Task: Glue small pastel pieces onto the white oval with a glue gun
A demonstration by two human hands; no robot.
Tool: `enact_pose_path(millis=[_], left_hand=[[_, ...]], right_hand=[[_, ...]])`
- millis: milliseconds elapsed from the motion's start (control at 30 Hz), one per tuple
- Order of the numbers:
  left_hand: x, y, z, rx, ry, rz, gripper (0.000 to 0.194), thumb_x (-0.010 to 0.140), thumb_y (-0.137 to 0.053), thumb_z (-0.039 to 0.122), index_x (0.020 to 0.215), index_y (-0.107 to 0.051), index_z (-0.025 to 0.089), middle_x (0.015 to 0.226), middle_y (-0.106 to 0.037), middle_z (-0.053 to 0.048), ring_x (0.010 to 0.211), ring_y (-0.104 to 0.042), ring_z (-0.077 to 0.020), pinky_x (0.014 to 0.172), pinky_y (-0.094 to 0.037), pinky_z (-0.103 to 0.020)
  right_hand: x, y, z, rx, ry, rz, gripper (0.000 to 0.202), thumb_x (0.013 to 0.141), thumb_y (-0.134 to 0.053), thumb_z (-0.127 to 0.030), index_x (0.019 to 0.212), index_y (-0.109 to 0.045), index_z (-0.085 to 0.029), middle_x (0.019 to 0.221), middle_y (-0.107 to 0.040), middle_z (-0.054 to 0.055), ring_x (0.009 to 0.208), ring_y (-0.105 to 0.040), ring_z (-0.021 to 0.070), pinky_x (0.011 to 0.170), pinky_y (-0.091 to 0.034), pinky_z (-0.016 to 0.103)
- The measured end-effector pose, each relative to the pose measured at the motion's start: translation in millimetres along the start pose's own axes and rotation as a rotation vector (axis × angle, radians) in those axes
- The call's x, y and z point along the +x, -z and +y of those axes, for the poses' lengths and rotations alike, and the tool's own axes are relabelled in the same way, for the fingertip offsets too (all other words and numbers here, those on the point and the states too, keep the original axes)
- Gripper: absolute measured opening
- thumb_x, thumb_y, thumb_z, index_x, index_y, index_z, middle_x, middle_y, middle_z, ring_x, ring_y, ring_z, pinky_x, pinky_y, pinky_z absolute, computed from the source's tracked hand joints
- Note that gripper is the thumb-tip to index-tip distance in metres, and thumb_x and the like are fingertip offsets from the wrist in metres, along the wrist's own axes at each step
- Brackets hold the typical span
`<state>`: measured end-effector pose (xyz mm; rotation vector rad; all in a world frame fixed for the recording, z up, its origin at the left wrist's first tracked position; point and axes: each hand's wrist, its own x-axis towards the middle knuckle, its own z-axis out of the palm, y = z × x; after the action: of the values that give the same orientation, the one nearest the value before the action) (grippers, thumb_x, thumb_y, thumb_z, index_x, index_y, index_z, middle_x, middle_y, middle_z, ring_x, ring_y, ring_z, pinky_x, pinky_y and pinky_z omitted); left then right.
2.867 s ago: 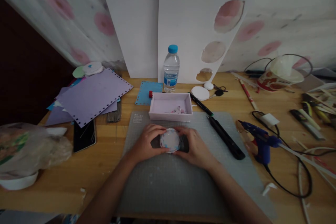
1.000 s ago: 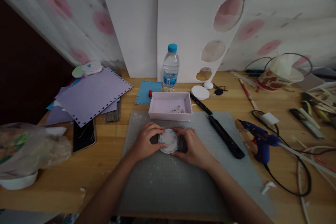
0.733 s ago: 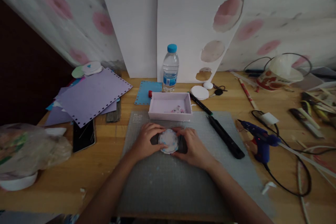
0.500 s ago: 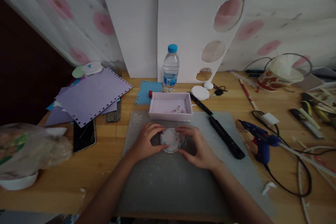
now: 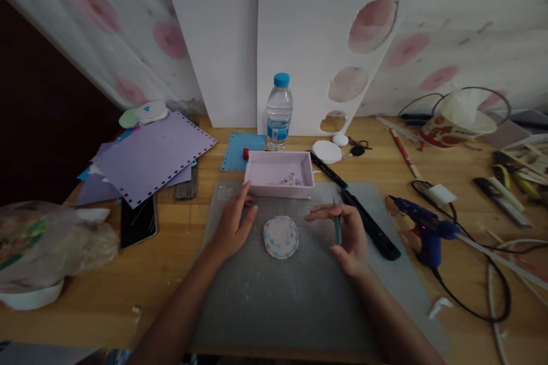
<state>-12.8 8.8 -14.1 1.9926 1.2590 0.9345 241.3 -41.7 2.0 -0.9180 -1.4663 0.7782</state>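
Note:
A round white disc with blue and pink pieces on it (image 5: 281,237) lies flat on the grey cutting mat (image 5: 265,313), between my hands and touched by neither. My left hand (image 5: 231,225) is open, its index fingertip at the near left corner of a small pale pink box (image 5: 278,189). Small pink and white bits (image 5: 291,179) lie inside that box. In my right hand (image 5: 349,234) are slim teal tweezers (image 5: 338,229), held upright between the fingers. Part of the tweezers is hidden behind the fingers.
Behind the box stands a water bottle (image 5: 279,111). To the right lie a black cutter (image 5: 372,228) and a blue glue gun (image 5: 428,228) with its cable. Purple sheets (image 5: 154,154) and a phone (image 5: 138,222) are on the left.
Both hands have let go of the round disc, which now lies on the mat. My left hand moved left to the box; my right hand moved right, and the tweezers now show in it.

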Motion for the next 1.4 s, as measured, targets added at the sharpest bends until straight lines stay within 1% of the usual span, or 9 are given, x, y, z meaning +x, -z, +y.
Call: enact_pose_path(millis=[133, 267, 400, 533, 667, 833, 967, 1267, 1400], left_hand=[[0.6, 0.8, 0.8, 0.008, 0.015, 0.038, 0.037, 0.095, -0.046, 0.026, 0.132, -0.038, 0.021, 0.103, -0.061, -0.008, 0.098, -0.059, -0.0197, 0.093, -0.044, -0.040], [-1.6, 1.2, 0.6, -0.019, 0.067, 0.065, 0.022, 0.093, -0.048, 0.024, 0.115, -0.046, 0.021, 0.094, -0.065, -0.005, 0.091, -0.064, -0.0185, 0.086, -0.048, -0.036], [-3.4, 0.8, -1.5, -0.030, 0.063, 0.078, 0.016, 0.089, -0.051, 0.020, 0.105, -0.048, 0.020, 0.085, -0.066, -0.003, 0.081, -0.067, -0.0167, 0.078, -0.049, -0.032], [-3.1, 1.4, -2.0, -0.041, 0.060, 0.089, 0.011, 0.088, -0.051, 0.018, 0.099, -0.051, 0.019, 0.082, -0.068, -0.003, 0.078, -0.067, -0.0166, 0.075, -0.050, -0.031], [-3.2, 2.1, -1.6, -0.062, 0.074, 0.077, 0.007, 0.088, -0.048, 0.017, 0.094, -0.051, 0.020, 0.077, -0.068, -0.001, 0.074, -0.067, -0.0159, 0.074, -0.050, -0.031], [-4.3, 0.3, -2.5, -0.091, 0.101, 0.077, 0.010, 0.088, -0.048, 0.016, 0.096, -0.051, 0.020, 0.079, -0.068, -0.002, 0.075, -0.068, -0.0162, 0.073, -0.050, -0.031], [-5.2, -0.9, -3.2, -0.103, 0.096, 0.074, 0.015, 0.087, -0.049, 0.014, 0.100, -0.051, 0.020, 0.081, -0.068, -0.002, 0.076, -0.068, -0.0166, 0.074, -0.050, -0.031], [-4.7, -0.8, -2.2, -0.111, 0.080, 0.074, 0.013, 0.086, -0.048, 0.014, 0.097, -0.051, 0.021, 0.080, -0.066, -0.001, 0.077, -0.066, -0.0169, 0.074, -0.049, -0.031], [-4.1, -0.3, -0.8, -0.117, 0.086, 0.066, 0.013, 0.086, -0.047, 0.014, 0.097, -0.051, 0.021, 0.080, -0.066, -0.001, 0.078, -0.065, -0.0166, 0.073, -0.049, -0.030]], right_hand=[[1.6, 0.5, -1.3, 0.085, -0.023, 0.072, 0.053, 0.078, -0.056, -0.067, 0.108, -0.040, -0.025, 0.088, -0.071, 0.010, 0.096, -0.062, 0.0324, 0.088, -0.044, 0.054], [1.2, 0.1, -2.2, 0.080, -0.071, 0.138, 0.036, 0.083, -0.062, -0.051, 0.096, -0.038, -0.027, 0.073, -0.068, 0.002, 0.083, -0.064, 0.0269, 0.082, -0.045, 0.047], [-0.6, -3.1, -4.5, 0.099, -0.194, 0.153, 0.025, 0.097, -0.032, -0.046, 0.084, -0.039, -0.026, 0.052, -0.056, -0.003, 0.061, -0.060, 0.0220, 0.065, -0.044, 0.038], [2.3, -3.1, -6.7, 0.045, -0.270, 0.123, 0.038, 0.096, -0.024, -0.056, 0.109, -0.044, -0.026, 0.068, -0.058, 0.000, 0.064, -0.057, 0.0210, 0.060, -0.042, 0.034], [12.5, 1.1, -13.1, -0.170, -0.237, 0.144, 0.035, 0.097, -0.030, -0.052, 0.101, -0.052, -0.025, 0.075, -0.053, 0.002, 0.070, -0.052, 0.0191, 0.067, -0.044, 0.034], [37.2, -7.0, -34.7, -0.229, -0.190, -0.029, 0.014, 0.092, -0.053, -0.038, 0.098, -0.055, -0.025, 0.082, -0.058, 0.003, 0.075, -0.058, 0.0180, 0.067, -0.049, 0.031], [59.2, -26.2, -40.2, -0.245, -0.123, -0.218, 0.013, 0.089, -0.058, -0.031, 0.099, -0.055, -0.023, 0.088, -0.061, 0.004, 0.079, -0.060, 0.0173, 0.070, -0.051, 0.030], [98.3, -52.0, 4.7, -0.304, 0.013, -0.481, 0.005, 0.085, -0.064, -0.025, 0.087, -0.062, -0.021, 0.093, -0.067, 0.005, 0.088, -0.063, 0.0178, 0.077, -0.051, 0.032], [105.0, -59.6, 16.5, -0.409, 0.020, -0.549, 0.003, 0.082, -0.066, -0.018, 0.082, -0.066, -0.021, 0.079, -0.071, 0.000, 0.074, -0.065, 0.0158, 0.075, -0.047, 0.032]])
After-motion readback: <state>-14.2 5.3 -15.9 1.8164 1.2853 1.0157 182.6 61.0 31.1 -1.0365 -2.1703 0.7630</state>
